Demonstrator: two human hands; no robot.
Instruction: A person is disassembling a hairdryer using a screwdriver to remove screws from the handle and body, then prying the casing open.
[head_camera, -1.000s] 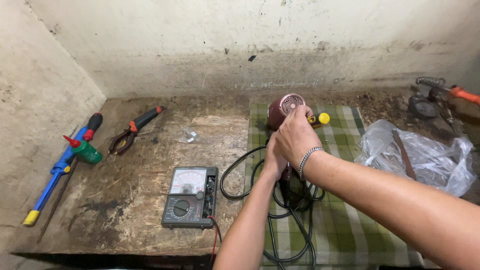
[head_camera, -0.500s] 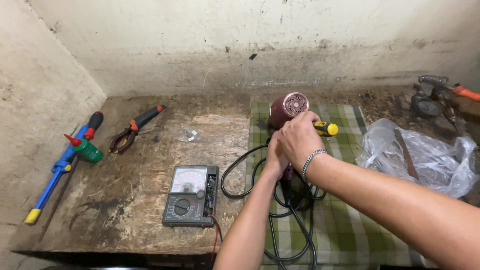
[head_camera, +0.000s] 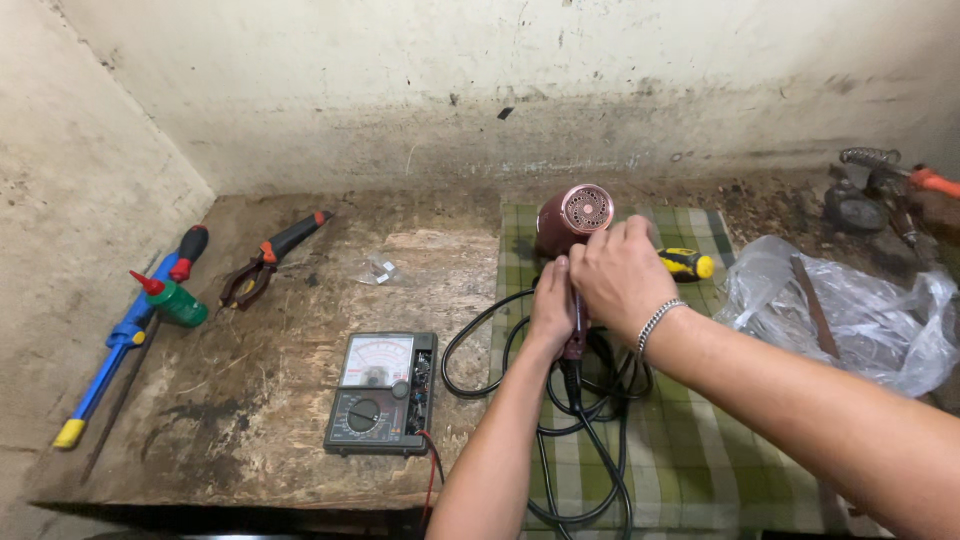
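The desk (head_camera: 260, 400) is a worn slab of wood, stained and chipped, with a soft green plaid cloth (head_camera: 700, 450) spread over its right half. On that cloth, near the back, sits the hair dryer (head_camera: 565, 225), a dusky pink plastic shell with a round perforated metal grille facing up; it looks light and rigid, smooth enough to slip, and probably best gripped around the narrow handle, not the barrel. Its black cord (head_camera: 590, 400) lies in loose loops toward the front edge, limp and rubbery, likely to drag and snag if the body is lifted. To the right a crumpled clear plastic bag (head_camera: 850, 310) lies thin and crinkly. The right hand (head_camera: 620, 275) is wrapped around the upper handle just under the barrel, fingers closed on it, a beaded metal bracelet at the wrist. The left hand (head_camera: 550, 300) presses against the same handle from the other side, fingers closed on it too. A grey analogue multimeter (head_camera: 383, 393) lies flat on bare wood, hard-cased, its glass dial fragile. Further left are pliers (head_camera: 270, 260) with red-and-black grips, and a yellow-tipped screwdriver (head_camera: 685, 264) peeks out behind the right hand.
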